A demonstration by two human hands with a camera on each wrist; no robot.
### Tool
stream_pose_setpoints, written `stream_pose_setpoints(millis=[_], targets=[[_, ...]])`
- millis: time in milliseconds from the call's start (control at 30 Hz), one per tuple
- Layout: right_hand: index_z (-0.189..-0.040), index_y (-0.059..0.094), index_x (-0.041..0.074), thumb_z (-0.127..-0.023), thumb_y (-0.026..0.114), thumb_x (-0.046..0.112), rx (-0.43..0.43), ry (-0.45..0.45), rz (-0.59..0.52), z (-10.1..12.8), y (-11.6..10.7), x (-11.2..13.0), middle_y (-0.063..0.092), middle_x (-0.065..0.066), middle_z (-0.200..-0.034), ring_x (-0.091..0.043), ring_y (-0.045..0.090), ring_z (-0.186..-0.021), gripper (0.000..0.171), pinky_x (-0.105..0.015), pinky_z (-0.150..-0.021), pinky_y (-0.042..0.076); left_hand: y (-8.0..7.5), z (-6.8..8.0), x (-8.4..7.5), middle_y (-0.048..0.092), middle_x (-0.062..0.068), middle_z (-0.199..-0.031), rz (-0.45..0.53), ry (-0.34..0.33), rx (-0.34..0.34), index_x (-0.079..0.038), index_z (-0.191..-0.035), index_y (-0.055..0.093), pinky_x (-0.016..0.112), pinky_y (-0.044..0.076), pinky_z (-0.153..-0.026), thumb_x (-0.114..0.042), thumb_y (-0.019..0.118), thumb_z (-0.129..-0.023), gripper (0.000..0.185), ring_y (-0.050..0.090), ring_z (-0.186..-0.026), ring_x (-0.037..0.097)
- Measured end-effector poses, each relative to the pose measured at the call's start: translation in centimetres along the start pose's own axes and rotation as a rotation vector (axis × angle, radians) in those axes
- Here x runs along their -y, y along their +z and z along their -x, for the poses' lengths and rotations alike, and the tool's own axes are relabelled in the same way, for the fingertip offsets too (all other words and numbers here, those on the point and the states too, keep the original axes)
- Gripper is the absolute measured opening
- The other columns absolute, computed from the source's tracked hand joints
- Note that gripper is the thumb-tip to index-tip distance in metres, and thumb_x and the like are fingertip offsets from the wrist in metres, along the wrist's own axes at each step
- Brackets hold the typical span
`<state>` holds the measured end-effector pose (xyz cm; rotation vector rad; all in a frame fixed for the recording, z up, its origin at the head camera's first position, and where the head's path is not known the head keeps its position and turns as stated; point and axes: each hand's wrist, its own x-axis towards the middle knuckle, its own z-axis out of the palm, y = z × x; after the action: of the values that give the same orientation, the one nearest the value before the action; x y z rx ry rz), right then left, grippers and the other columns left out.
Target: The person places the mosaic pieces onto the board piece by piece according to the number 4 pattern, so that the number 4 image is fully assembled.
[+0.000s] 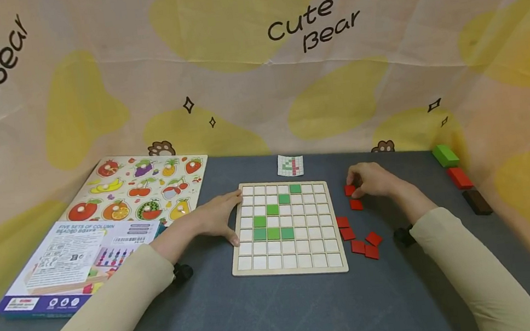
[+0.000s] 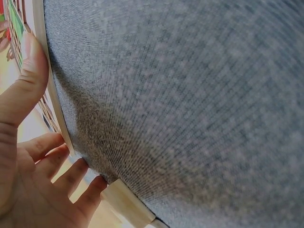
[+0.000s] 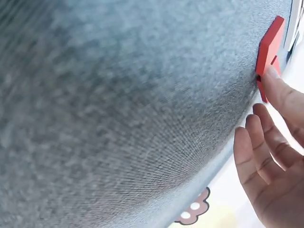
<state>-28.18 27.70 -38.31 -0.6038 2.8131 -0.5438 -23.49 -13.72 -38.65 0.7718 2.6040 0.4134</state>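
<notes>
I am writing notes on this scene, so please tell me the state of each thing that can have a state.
Grid board: flat on the table, six green tiles set in, other cells plain.
Left hand: rests on the board's left edge.
Right hand: fingertip touches a red tile.
Other red tiles: loose beside the board.
Pattern card: face up behind the board.
Fruit puzzle: pieces in place.

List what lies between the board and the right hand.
In the head view, only bare grey mat separates the board from the right hand, which touches a red tile.
</notes>
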Motion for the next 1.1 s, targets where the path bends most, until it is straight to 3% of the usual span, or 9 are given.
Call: stream_pose_setpoints(millis=[233, 533, 767, 967, 1100], targets=[[-0.091, 0.064, 0.007, -0.085, 0.075, 0.009, -0.093, -0.006, -0.087, -0.9, 0.4, 1.8, 0.068, -0.008, -0.085, -0.017, 0.058, -0.075, 0.013, -0.029, -0.069, 0.046, 0.0, 0.1, -0.1, 0.016, 0.02, -0.166, 0.002, -0.003, 0.001, 0.002, -0.154, 0.028, 0.057, 0.027, -0.121, -0.04, 0.089, -0.069, 0.112, 0.023, -0.15, 0.045], [-0.096, 0.069, 0.009, -0.09, 0.071, 0.01, -0.12, -0.029, -0.217, -3.5, 2.1, 7.6, 0.071, -0.008, -0.09, -0.017, 0.063, -0.079, 0.006, -0.031, -0.076, 0.05, -0.1, 0.1, -0.1, 0.016, 0.021, -0.166, -0.01, 0.009, 0.002, 0.004, -0.153, 0.028, 0.056, 0.028, -0.121, -0.04, 0.089, -0.069, 0.112, 0.024, -0.15, 0.046], [-0.094, 0.073, 0.006, -0.087, 0.072, 0.004, -0.082, -0.068, -0.15, -4.6, 3.4, 10.5, 0.074, -0.01, -0.091, -0.02, 0.068, -0.083, 0.007, -0.034, -0.078, 0.056, 0.1, 0.0, 0.1, 0.016, 0.021, -0.166, -0.008, 0.017, -0.003, 0.004, -0.153, 0.027, 0.056, 0.027, -0.121, -0.04, 0.088, -0.07, 0.112, 0.023, -0.15, 0.046], [-0.089, 0.075, 0.006, -0.085, 0.073, 0.003, -0.073, -0.071, -0.122, -4.4, 3.9, 10.8, 0.075, -0.009, -0.086, -0.02, 0.068, -0.078, 0.005, -0.031, -0.071, 0.055, 0.2, -0.1, 0.1, 0.016, 0.021, -0.166, -0.012, 0.012, -0.003, 0.003, -0.153, 0.028, 0.056, 0.028, -0.121, -0.041, 0.088, -0.069, 0.113, 0.024, -0.15, 0.046], [-0.094, 0.078, 0.006, -0.085, 0.073, 0.004, -0.05, -0.102, -0.113, -4.3, 3.9, 10.7, 0.077, -0.01, -0.091, -0.023, 0.07, -0.085, 0.011, -0.033, -0.073, 0.058, 0.2, -0.1, 0.1, 0.016, 0.02, -0.166, -0.012, 0.005, -0.001, 0.002, -0.154, 0.027, 0.056, 0.028, -0.121, -0.042, 0.088, -0.069, 0.113, 0.024, -0.15, 0.046]])
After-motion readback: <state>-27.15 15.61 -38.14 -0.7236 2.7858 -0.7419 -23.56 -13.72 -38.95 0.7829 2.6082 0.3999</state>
